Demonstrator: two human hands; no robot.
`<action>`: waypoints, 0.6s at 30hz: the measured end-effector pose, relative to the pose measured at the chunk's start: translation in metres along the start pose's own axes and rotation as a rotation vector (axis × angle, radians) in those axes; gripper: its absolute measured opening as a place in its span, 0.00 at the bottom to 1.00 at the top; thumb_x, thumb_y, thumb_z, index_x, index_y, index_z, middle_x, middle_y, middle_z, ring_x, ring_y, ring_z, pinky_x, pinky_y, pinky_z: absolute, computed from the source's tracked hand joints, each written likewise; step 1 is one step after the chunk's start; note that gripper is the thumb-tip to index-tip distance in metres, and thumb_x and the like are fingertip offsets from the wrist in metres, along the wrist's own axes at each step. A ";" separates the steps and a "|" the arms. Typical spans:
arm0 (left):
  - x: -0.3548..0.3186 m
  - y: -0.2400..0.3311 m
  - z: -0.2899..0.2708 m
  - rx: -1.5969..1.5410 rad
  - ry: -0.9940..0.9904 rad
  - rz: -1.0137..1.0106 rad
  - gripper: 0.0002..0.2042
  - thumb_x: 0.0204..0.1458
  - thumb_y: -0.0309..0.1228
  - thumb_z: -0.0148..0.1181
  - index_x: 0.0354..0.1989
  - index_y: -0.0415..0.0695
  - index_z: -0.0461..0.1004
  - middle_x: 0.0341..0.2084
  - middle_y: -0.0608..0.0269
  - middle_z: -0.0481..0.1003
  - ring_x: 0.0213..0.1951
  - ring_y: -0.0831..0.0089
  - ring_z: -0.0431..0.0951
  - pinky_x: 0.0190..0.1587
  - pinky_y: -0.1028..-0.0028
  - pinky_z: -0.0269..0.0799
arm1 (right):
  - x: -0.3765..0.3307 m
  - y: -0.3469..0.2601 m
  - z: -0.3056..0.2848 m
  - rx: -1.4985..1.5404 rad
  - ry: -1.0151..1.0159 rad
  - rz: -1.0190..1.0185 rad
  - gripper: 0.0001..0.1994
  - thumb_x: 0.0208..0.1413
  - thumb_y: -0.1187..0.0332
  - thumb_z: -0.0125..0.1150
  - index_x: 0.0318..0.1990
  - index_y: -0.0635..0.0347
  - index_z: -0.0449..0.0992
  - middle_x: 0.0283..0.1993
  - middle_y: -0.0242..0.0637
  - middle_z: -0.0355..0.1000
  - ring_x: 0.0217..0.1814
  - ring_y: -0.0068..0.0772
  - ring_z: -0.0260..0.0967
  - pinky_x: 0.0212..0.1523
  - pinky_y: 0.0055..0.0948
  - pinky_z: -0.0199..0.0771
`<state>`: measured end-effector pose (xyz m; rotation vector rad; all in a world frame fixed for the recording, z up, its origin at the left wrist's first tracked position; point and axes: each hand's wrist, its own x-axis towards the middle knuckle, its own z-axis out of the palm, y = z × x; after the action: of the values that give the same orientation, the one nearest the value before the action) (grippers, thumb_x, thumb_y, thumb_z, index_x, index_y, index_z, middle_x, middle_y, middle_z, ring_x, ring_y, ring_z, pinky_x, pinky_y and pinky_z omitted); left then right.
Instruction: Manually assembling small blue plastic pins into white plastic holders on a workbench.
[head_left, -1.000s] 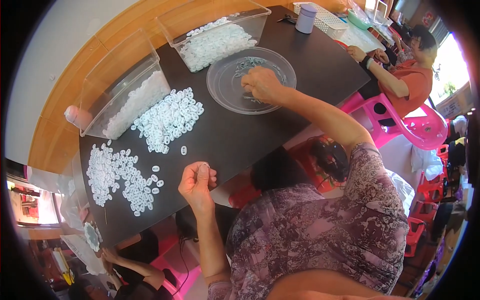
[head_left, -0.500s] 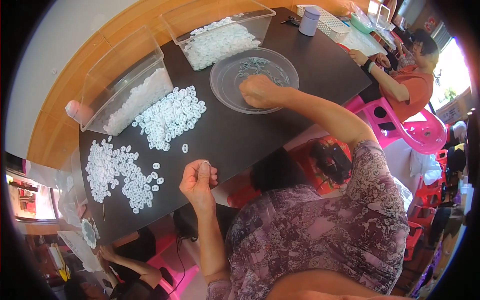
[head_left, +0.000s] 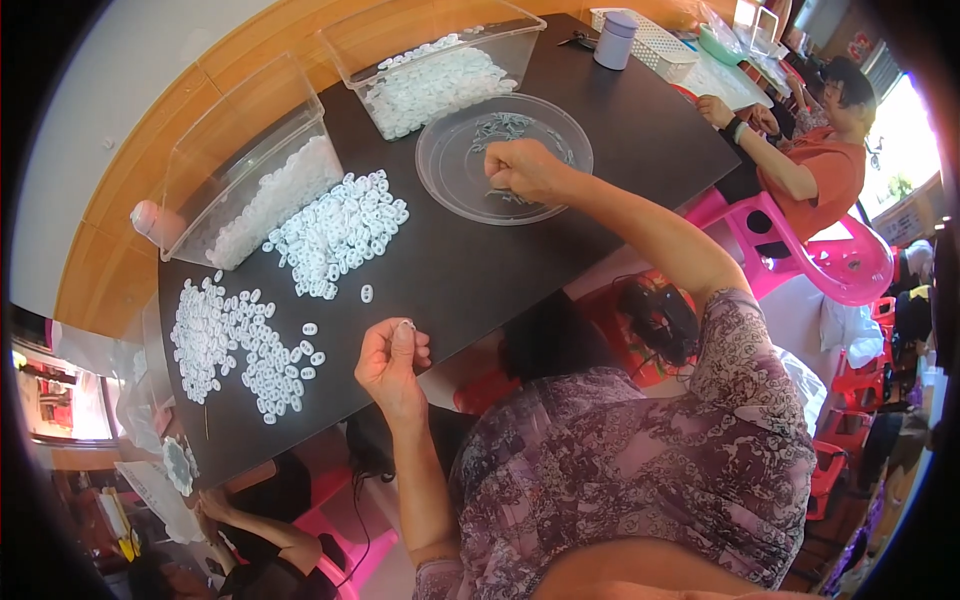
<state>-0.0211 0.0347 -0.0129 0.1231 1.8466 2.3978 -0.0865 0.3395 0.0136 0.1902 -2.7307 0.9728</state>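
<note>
My left hand (head_left: 392,368) is closed in front of the table's near edge, thumb pressed on the forefinger. A tiny pale thing shows at the thumb tip, too small to name. Over a round clear plastic lid or tray (head_left: 448,190), my right hand (head_left: 522,168) has its fingers pinched together; whatever they hold is hidden. Small thin grey pieces (head_left: 503,127), metal-looking, lie scattered in the round tray. To the left spread two heaps of small white oval pieces with dark marks, a farther heap (head_left: 335,232) and a nearer heap (head_left: 235,335). One oval piece (head_left: 367,293) lies alone.
Two clear bins, a left bin (head_left: 180,215) and a far bin (head_left: 345,65), hold white pieces. A lavender cup (head_left: 616,42) and a white basket (head_left: 655,50) stand at the far right. One person in orange (head_left: 820,165) sits right; another person's arm (head_left: 260,530) shows lower left.
My right hand has shifted slightly away from me and its wrist has turned, uncovering more grey pieces beneath it. My left hand keeps its pinch in nearly the same place.
</note>
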 end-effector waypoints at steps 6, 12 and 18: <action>-0.001 -0.001 0.000 0.018 0.013 0.000 0.06 0.53 0.30 0.58 0.31 0.39 0.73 0.20 0.66 0.73 0.19 0.84 0.68 0.21 0.85 0.65 | 0.001 0.012 -0.001 -0.070 0.006 -0.112 0.04 0.42 0.75 0.58 0.28 0.62 0.72 0.26 0.41 0.70 0.32 0.40 0.69 0.34 0.34 0.67; -0.001 0.001 0.001 0.027 0.019 0.000 0.06 0.53 0.29 0.57 0.31 0.39 0.73 0.20 0.66 0.73 0.19 0.84 0.68 0.21 0.85 0.65 | 0.005 0.011 0.012 -0.254 -0.034 -0.244 0.02 0.40 0.73 0.56 0.21 0.60 0.72 0.25 0.47 0.71 0.31 0.52 0.69 0.31 0.44 0.66; -0.001 0.001 -0.001 0.001 0.017 0.018 0.06 0.54 0.28 0.56 0.31 0.38 0.72 0.20 0.65 0.72 0.19 0.82 0.67 0.21 0.83 0.64 | 0.008 0.002 0.014 -0.233 -0.064 -0.216 0.01 0.39 0.75 0.54 0.21 0.61 0.70 0.24 0.48 0.69 0.31 0.54 0.68 0.30 0.45 0.65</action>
<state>-0.0200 0.0338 -0.0125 0.1201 1.8619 2.4173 -0.0972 0.3323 0.0040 0.4695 -2.7791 0.5966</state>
